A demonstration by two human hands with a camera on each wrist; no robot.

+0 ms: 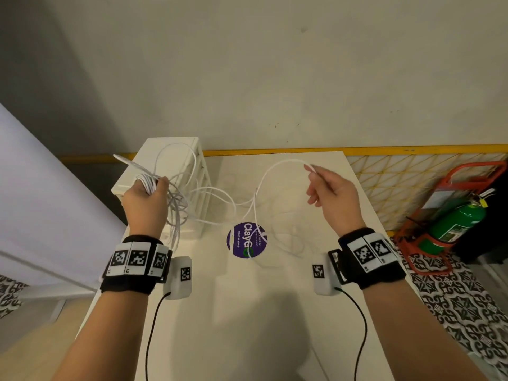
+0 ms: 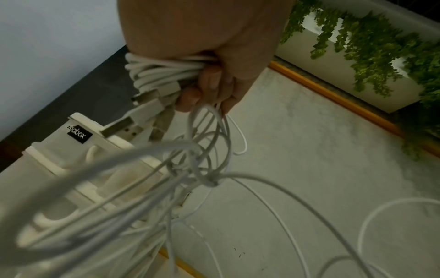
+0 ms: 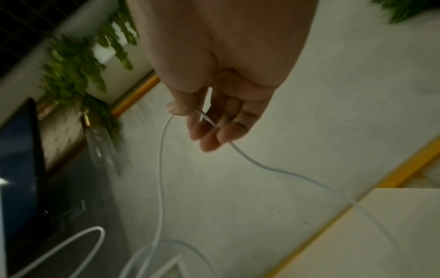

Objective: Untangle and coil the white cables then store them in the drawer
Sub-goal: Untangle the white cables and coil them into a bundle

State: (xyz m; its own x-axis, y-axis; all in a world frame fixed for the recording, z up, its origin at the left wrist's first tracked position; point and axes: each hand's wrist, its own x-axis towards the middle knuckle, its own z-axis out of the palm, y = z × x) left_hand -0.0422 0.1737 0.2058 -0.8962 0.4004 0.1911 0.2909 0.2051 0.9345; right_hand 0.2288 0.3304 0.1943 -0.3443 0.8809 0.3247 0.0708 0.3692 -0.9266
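Head view, left hand [image 1: 145, 204]: fist round bunched white cables [image 1: 176, 204], raised above table [image 1: 275, 312].
Right hand [image 1: 334, 199]: thumb and fingers pinch one cable strand [image 1: 277, 166].
Drawer unit [image 1: 165, 171]: behind left hand, on table.

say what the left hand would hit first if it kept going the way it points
Probably the drawer unit: the left hand, gripping the cables, points straight at its top. Depth between them is unclear.
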